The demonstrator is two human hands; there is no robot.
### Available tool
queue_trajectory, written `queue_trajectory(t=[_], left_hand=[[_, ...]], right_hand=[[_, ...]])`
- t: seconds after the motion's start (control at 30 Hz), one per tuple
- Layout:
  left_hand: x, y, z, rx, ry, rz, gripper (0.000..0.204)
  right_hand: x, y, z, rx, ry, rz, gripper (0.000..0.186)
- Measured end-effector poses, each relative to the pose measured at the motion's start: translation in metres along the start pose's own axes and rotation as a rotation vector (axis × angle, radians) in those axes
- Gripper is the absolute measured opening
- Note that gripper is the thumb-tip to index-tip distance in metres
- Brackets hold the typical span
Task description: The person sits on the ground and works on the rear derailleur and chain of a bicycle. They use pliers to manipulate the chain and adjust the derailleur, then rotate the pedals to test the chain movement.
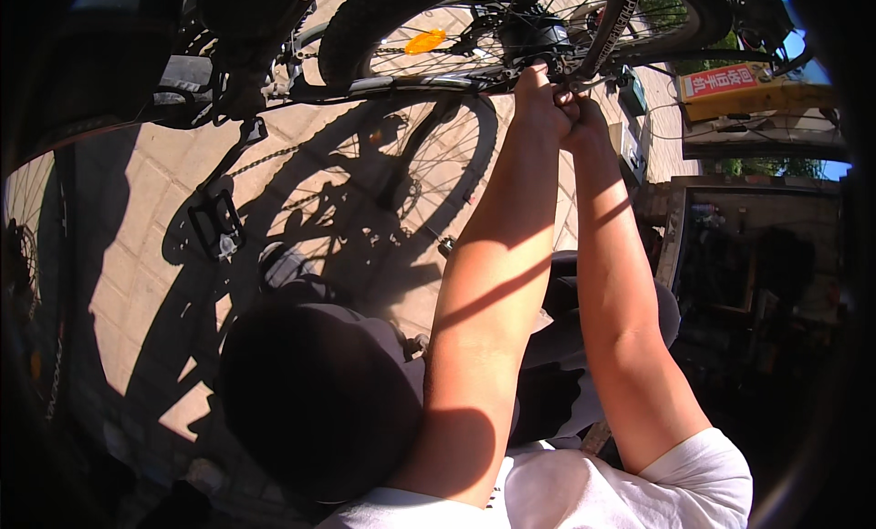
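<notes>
A bicycle wheel point(351, 36) with a black tyre, thin spokes and an orange reflector point(425, 42) stands at the top of the view. Both my arms stretch out toward its dark hub point(537, 38). My left hand point(541, 98) is closed right below the hub, one finger pointing up against it; what it grips is hidden. Close against it, my right hand point(584, 119) is curled shut beside the lower end of a dark frame tube point(619, 23) with pale lettering. Anything inside its fingers is too small and shaded to name.
A black pedal point(217, 226) hangs at left, below the bicycle. Another wheel point(32, 255) stands at the far left edge. Right of my hands are a yellow box with a red sign point(725, 80) and a dark open cabinet point(757, 246). Sunlit paving point(146, 191) carries the bicycle's shadow.
</notes>
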State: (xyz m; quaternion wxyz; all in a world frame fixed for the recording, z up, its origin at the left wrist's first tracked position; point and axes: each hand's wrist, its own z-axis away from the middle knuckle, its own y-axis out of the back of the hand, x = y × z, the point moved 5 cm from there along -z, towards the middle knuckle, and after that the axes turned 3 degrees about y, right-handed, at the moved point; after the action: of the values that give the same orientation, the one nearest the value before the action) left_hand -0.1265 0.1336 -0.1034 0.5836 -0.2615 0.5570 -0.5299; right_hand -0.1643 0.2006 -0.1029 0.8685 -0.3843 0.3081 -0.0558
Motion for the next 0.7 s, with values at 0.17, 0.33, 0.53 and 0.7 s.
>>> queue_trajectory(t=[0.17,0.33,0.53,0.7], left_hand=[[0.005,0.006,0.007,0.077,0.021,0.068,0.041],[0.005,0.006,0.006,-0.011,0.051,0.069,0.043],[0.004,0.006,0.003,-0.13,0.028,0.059,0.039],[0.004,0.007,0.008,-0.072,0.025,-0.04,0.038]], right_hand=[[0.0,0.002,0.0,0.238,0.151,0.156,0.029],[0.005,-0.003,0.0,0.046,0.036,0.036,0.033],[-0.001,0.001,0.01,0.21,0.172,0.226,0.033],[-0.004,-0.012,0.031,0.289,0.44,0.42,0.026]])
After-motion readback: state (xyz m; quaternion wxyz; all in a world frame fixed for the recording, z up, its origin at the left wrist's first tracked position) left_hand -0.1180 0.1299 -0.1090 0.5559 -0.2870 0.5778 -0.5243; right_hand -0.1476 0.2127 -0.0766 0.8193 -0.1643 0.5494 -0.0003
